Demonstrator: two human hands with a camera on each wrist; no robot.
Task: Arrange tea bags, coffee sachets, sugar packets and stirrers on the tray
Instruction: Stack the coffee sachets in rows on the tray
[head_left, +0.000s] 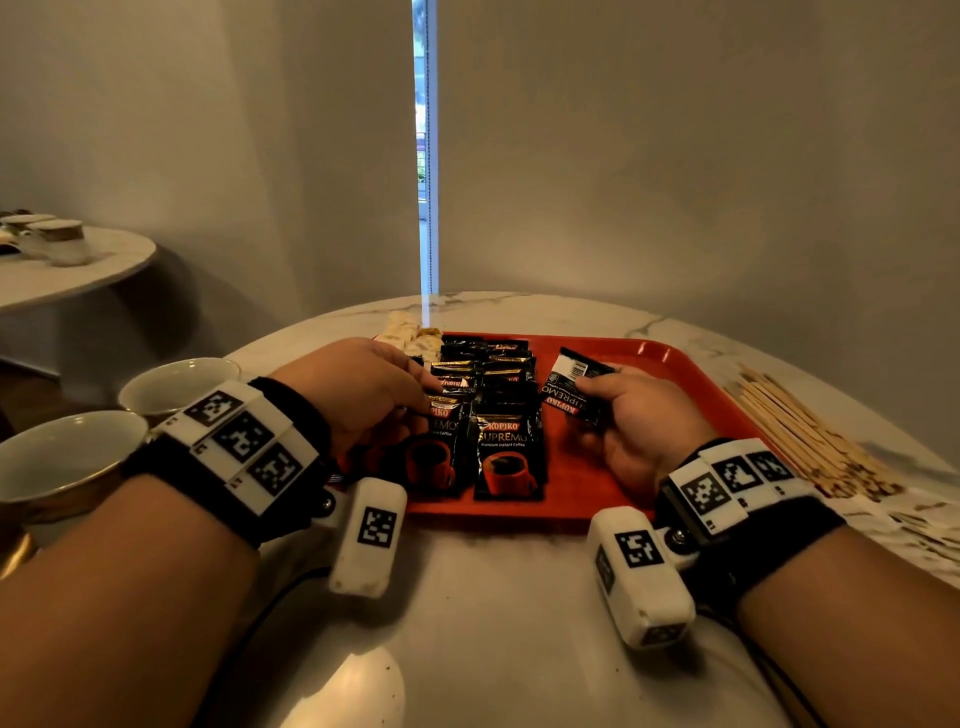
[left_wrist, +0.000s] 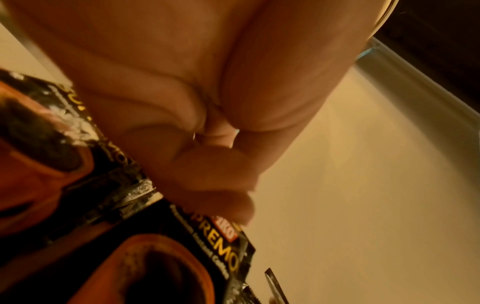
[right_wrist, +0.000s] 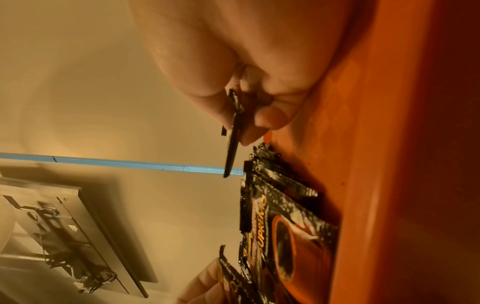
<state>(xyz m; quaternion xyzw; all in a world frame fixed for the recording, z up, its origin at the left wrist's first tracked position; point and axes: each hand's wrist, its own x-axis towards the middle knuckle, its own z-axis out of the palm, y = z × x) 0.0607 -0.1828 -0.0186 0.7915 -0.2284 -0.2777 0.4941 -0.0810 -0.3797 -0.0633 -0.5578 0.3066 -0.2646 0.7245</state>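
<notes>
i read "kopiko supremo" and, under it, "premium instant coffee" on the front sachet (head_left: 508, 452) lying on the tray. the sachet at its 9 o'clock (head_left: 444, 447) shows "kopiko" and "remo". the held sachet (head_left: 574, 393), at 1 o'clock from the front one, carries "kopiko supremo" upside down and a barcode i can't read. the wrist markers carry only square codes, no text i can read.
</notes>
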